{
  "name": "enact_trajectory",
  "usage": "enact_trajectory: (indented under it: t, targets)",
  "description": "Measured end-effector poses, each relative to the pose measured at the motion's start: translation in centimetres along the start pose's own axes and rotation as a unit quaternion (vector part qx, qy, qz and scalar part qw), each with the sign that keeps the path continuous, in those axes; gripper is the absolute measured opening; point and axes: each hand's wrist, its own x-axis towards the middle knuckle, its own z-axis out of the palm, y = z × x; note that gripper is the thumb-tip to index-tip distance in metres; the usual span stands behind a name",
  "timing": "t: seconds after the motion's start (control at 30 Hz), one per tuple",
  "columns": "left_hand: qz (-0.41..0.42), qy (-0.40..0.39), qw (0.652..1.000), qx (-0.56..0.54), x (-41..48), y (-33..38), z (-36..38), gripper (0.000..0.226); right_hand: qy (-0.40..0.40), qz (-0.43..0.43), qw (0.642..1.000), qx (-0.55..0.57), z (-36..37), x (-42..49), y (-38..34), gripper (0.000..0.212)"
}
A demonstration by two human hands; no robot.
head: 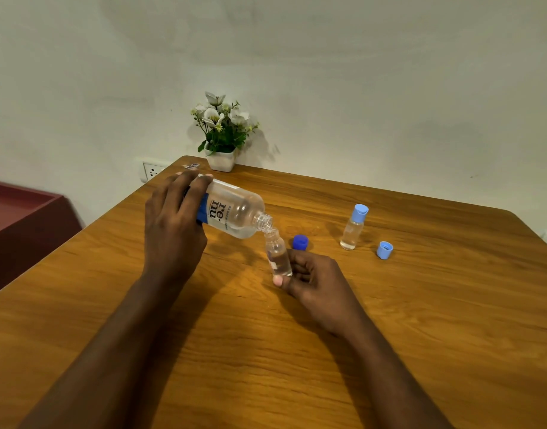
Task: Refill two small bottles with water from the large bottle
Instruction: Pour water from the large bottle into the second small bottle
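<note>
The open small bottle [277,253], slightly tilted low over the worktop [420,335], is pinched at its base by the right grip [312,280]. The large bottle [235,213], grasped around its body by the left grip [173,224], lies almost level, its mouth at the small neck. I think a slow tilt, with both mouths together, avoids spilling. Count: one large bottle; two small ones, the second small bottle [352,230] capped, standing apart; two loose caps, a dark blue cap [300,242] and a light blue cap [384,250].
</note>
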Motion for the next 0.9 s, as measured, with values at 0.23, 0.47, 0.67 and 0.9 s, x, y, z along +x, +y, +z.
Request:
enact_trajectory:
  t: [0.23, 0.47, 0.67, 0.9]
  targets:
    - [0.002, 0.003, 1.0, -0.001, -0.03, 0.01, 0.02, 0.059, -0.001, 0.003, 1.0, -0.003, -0.03, 0.0, -0.05, 0.038]
    - [0.003, 0.006, 1.0, -0.002, 0.04, 0.05, 0.0, 0.058, -0.001, -0.003, 1.0, -0.004, -0.02, -0.01, -0.13, 0.037]
    - [0.0, 0.003, 1.0, 0.0, -0.03, 0.03, 0.03, 0.057, 0.002, -0.007, 1.0, -0.006, -0.01, 0.01, -0.03, 0.035]
    - [0.003, 0.007, 1.0, 0.0, -0.02, -0.01, 0.06, 0.057, -0.001, -0.014, 1.0, -0.004, -0.06, -0.01, 0.07, 0.034]
